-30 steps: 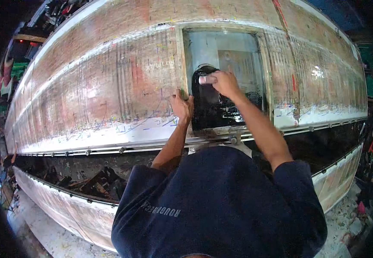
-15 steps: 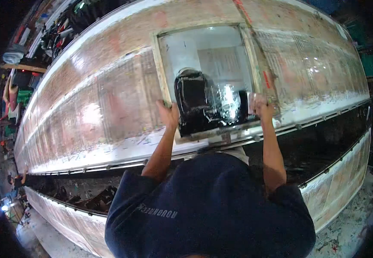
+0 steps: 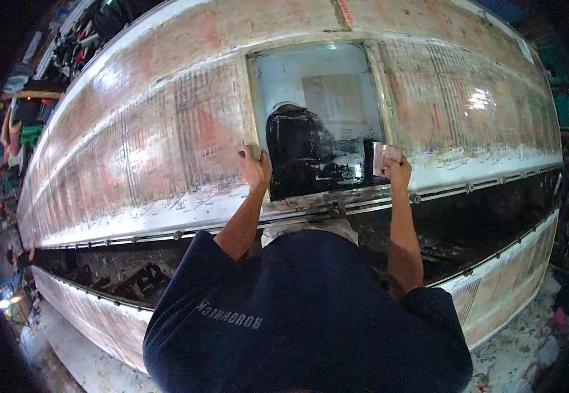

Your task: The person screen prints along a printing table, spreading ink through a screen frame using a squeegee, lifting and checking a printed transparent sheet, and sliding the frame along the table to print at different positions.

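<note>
A wooden-framed printing screen [image 3: 250, 98] lies on the long table, and black ink [image 3: 297, 147] covers the lower part of its mesh. My left hand [image 3: 256, 169] is closed around the left side bar of the frame, thumb against the inner edge. At the lower right of the screen, my right hand [image 3: 397, 173] grips a flat, pale pinkish squeegee [image 3: 385, 157]. Black ink coats the squeegee's left edge, which stands over the mesh near the right bar. Part of the right fingers is hidden behind the squeegee.
A long stained table [image 3: 186, 131] stretches to both sides, with a metal rail [image 3: 470, 187] and knobs along its near edge. Behind me runs a second similar table [image 3: 94, 322]. Another person [image 3: 19, 259] is at the far left. Clutter lines the far-left side.
The screen has shifted right relative to the table's markings, and my hands have moved with it. The bright reflection on the ink is smaller. My right hand is no longer blurred.
</note>
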Motion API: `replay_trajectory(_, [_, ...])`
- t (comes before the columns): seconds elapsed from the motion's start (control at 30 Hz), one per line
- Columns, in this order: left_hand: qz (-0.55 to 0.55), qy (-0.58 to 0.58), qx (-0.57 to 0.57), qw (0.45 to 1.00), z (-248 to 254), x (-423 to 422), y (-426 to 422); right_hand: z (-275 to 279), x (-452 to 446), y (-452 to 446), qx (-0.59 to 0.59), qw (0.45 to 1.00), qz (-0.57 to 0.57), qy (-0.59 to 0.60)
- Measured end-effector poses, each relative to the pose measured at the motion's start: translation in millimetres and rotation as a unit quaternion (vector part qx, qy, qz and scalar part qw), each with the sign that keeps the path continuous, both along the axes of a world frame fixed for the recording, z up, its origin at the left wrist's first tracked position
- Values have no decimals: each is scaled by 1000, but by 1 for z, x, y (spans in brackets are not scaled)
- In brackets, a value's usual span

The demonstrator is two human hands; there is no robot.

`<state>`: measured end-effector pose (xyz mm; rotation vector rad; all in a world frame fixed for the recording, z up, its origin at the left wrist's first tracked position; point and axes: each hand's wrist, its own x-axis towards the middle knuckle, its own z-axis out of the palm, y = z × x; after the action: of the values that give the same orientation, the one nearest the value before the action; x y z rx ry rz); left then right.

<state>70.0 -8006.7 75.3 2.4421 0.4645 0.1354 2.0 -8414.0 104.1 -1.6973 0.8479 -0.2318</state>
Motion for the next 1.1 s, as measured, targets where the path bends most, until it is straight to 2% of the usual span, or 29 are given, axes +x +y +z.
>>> replay_trajectory(0.03, [5, 2, -1, 1000, -2, 0, 1, 0, 2, 0, -44, 998, 32, 11])
replay_trajectory(0.07, [7, 5, 2, 1000, -5, 1, 1, -2, -1, 7, -152, 984, 81, -36])
replay_trajectory(0.13, [13, 9, 0, 1000, -15, 1, 2, 36, -9, 51, -188, 958, 193, 100])
replay_trajectory(0.17, [0, -40, 15, 999, -19, -4, 1, 38, -22, 81, -436, 866, 245, 2])
replay_trajectory(0.2, [-13, -92, 31, 995, -21, -3, 2, 68, -17, 127, -449, 844, 282, 82])
replay_trajectory(0.23, [-8, -94, 29, 995, -21, 2, 4, 86, -2, 150, -433, 809, 392, 68])
replay_trajectory(0.27, [-10, -65, -17, 998, -17, 1, 5, 56, 13, 160, -343, 812, 471, 40])
replay_trajectory(0.33, [-15, -22, -64, 998, -6, -2, 8, 57, 73, 193, -413, 745, 521, -52])
replay_trajectory(0.4, [-17, -22, -71, 997, -8, -4, 10, 48, 142, 212, -433, 721, 529, -114])
replay_trajectory(0.43, [-24, -25, -77, 996, -9, -3, 12, 40, 164, 219, -440, 727, 508, -138])
replay_trajectory(0.5, [-26, -3, -97, 995, -11, -2, 14, 27, 156, 230, -403, 770, 492, -62])
replay_trajectory(0.57, [-19, -13, -63, 998, -11, -3, 12, 14, 108, 230, -454, 747, 467, -128])
replay_trajectory(0.63, [-14, -7, -70, 997, -4, -2, 8, 24, 73, 226, -484, 725, 479, -105])
replay_trajectory(0.7, [1, 42, -58, 997, -10, 2, 8, 31, 54, 216, -461, 694, 552, -38])
replay_trajectory(0.73, [-2, 32, -40, 999, -8, 2, 7, 45, 63, 213, -405, 700, 588, -12])
replay_trajectory(0.77, [-5, 28, -36, 999, -5, 2, 9, 56, 85, 211, -405, 703, 585, -16])
replay_trajectory(0.83, [-24, 17, -65, 997, -1, 2, 11, 81, 137, 210, -339, 674, 635, 167])
replay_trajectory(0.87, [-25, 13, -62, 998, -5, 3, 12, 73, 150, 210, -339, 677, 633, 162])
replay_trajectory(0.93, [-9, 18, -100, 995, -10, 2, 11, 49, 158, 215, -418, 758, 492, -94])
replay_trajectory(0.97, [-8, 15, -96, 995, -6, -1, 11, 37, 140, 218, -415, 759, 492, -98])
replay_trajectory(1.03, [-4, 42, -174, 984, 23, 7, 8, 26, 86, 224, -438, 759, 473, -88])
replay_trajectory(1.07, [-2, 35, -168, 985, 19, 7, 9, 34, 62, 218, -410, 762, 482, -138])
replay_trajectory(1.1, [-18, -22, -149, 989, 8, 5, 11, 44, 44, 205, -381, 763, 489, -186])
